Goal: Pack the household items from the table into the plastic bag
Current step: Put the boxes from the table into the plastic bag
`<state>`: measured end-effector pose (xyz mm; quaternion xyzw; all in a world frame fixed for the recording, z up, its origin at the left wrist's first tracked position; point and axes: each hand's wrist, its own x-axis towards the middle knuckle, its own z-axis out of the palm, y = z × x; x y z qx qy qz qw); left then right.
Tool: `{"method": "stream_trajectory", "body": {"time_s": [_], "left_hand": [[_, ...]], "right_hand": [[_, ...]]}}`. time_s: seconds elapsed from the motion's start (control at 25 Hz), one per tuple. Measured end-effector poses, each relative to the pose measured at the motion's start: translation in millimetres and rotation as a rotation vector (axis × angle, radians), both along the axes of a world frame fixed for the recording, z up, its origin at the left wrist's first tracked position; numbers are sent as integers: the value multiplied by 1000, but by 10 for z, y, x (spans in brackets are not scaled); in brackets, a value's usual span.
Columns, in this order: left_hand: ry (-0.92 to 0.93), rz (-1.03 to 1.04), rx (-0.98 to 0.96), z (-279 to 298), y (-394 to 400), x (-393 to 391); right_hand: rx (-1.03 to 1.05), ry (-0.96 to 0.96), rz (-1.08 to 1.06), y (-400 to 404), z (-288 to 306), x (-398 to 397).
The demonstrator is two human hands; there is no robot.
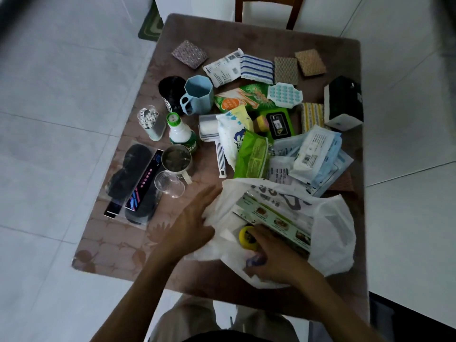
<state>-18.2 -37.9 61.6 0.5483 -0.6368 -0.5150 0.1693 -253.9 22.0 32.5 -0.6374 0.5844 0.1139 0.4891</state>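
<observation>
A white plastic bag lies open on the near right part of the brown table. Inside it I see a long printed box and a yellow-capped item. My left hand holds the bag's left rim. My right hand is inside the bag's mouth, fingers curled around the yellow-capped item. Beyond the bag lie many household items: green wipes pack, white packets, blue mug, white bottle with green cap.
A steel cup, a clear glass and packed black insoles sit left of the bag. Sponges and cloths lie at the far side, a dark box at the right edge. A chair stands behind the table.
</observation>
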Motion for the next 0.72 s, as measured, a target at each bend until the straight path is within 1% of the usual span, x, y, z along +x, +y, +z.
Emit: {"method": "stream_trajectory", "body": {"time_s": [0.04,0.08,0.12,0.16,0.2,0.24,0.28,0.32,0.36,0.44,0.48,0.56,0.6,0.64,0.72], "left_hand": [[-17,-23,-10,-17,11,55],[-9,0,-11,-25,26,91],[-5,84,-19,4,25,115],[-44,223,-74,11,2,140],[-168,386,-168,-5,-64,165],[-374,487,-261,-40,-167,211],[-561,515,-295,-107,-289,259],[-667,500,-256,-180,-411,299],[-683,481,-180,-273,-520,330],[-573,516,-78,-422,-674,362],[-499,587,-90,-403,-694,364],[-410,743,-188,-189,-597,397],[-387,784,-260,-14,-506,408],[-359,771,-343,194,-401,410],[-259,626,-424,572,-224,320]], "right_hand": [[26,23,52,-63,79,27],[61,50,109,-118,167,36],[89,72,150,-175,270,40],[100,76,150,-218,350,21],[85,58,105,-250,427,-4],[47,23,32,-285,496,-14],[-8,-16,-39,-312,562,-16],[-68,-40,-87,-334,613,-6],[-113,-39,-110,-351,637,9],[-173,-24,-133,-365,670,20],[-194,-25,-159,-354,663,4],[-249,-61,-261,-336,670,-37],[-283,-95,-331,-325,681,-66],[-319,-150,-407,-324,709,-80],[-373,-319,-518,-329,803,-69]]}}
